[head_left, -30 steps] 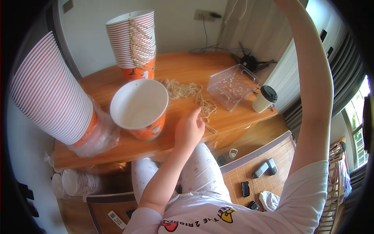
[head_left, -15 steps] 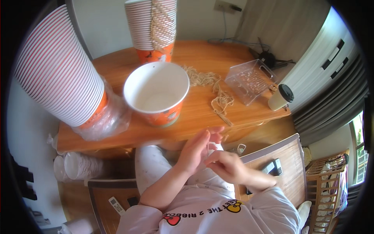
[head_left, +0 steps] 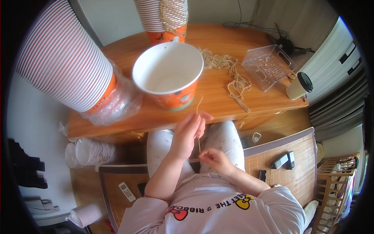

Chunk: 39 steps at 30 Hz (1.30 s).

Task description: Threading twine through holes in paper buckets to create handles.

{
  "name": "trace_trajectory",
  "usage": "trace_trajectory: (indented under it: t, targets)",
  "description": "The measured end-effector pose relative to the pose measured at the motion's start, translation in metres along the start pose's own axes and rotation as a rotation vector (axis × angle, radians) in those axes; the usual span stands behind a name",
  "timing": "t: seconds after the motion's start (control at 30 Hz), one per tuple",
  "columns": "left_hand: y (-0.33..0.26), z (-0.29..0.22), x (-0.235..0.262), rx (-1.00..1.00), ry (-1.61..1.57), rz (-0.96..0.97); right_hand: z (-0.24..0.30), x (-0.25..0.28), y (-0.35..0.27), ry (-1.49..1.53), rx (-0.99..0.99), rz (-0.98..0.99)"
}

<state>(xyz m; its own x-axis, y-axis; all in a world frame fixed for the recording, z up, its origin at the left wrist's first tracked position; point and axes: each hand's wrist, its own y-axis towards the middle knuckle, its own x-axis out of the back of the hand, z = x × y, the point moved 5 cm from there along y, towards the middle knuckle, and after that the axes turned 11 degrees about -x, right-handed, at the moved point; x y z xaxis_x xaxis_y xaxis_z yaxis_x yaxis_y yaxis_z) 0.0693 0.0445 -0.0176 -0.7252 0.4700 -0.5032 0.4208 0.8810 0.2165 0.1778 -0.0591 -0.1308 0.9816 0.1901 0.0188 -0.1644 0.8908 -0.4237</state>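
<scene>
A thin beige string (head_left: 199,145) runs between my hands above my lap. My left hand (head_left: 187,134) is closed around its upper part, and a short end sticks up past the fingers. Lower and to the right, my right hand (head_left: 216,160) pinches the string's lower end. Beyond my hands, near the table's front edge, an orange and white paper bucket (head_left: 174,97) stands upright with its white inside showing. More beige string (head_left: 237,84) lies loosely heaped on the table to the right of the bucket.
Tall stacks of paper buckets stand at the left (head_left: 66,58) and back (head_left: 156,17) of the wooden table (head_left: 218,103). A clear plastic box (head_left: 267,66) with small pieces and a lidded cup (head_left: 299,86) are at the right. A remote (head_left: 126,192) lies on the seat.
My hands have moved apart, the left up and the right down, and the string now shows stretched between them. The whole view has shifted, with the table higher in the picture.
</scene>
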Motion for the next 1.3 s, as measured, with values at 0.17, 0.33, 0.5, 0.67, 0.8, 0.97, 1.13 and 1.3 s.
trace_trajectory:
  t: [0.17, 0.33, 0.5, 0.67, 0.8, 0.97, 1.13, 1.3]
  targets:
    - [-0.006, -0.002, -0.006, -0.019, 0.027, 0.075, -0.004, -0.019, 0.005, -0.126, 0.128, 0.032]
    - [-0.013, -0.012, -0.016, -0.048, 0.102, 0.178, -0.007, -0.038, 0.006, -0.033, 0.045, 0.201]
    - [-0.021, -0.020, -0.021, -0.042, 0.161, 0.241, 0.042, -0.018, -0.002, -0.289, 0.313, 0.089]
    - [-0.027, -0.029, -0.031, -0.111, 0.209, 0.274, 0.106, 0.032, -0.041, 0.396, 0.645, -0.124]
    - [-0.030, -0.027, -0.033, -0.086, 0.192, 0.258, 0.134, 0.033, -0.032, 0.594, 0.525, 0.148]
    - [-0.030, -0.024, -0.030, -0.075, 0.155, 0.239, 0.148, 0.026, -0.017, 0.729, 0.404, 0.337]
    - [-0.031, -0.025, -0.023, -0.045, 0.152, 0.171, 0.146, 0.024, -0.006, 0.804, 0.369, 0.269]
    - [-0.037, -0.032, -0.010, -0.189, 0.356, 0.165, 0.146, 0.025, 0.005, 0.736, 0.515, 0.191]
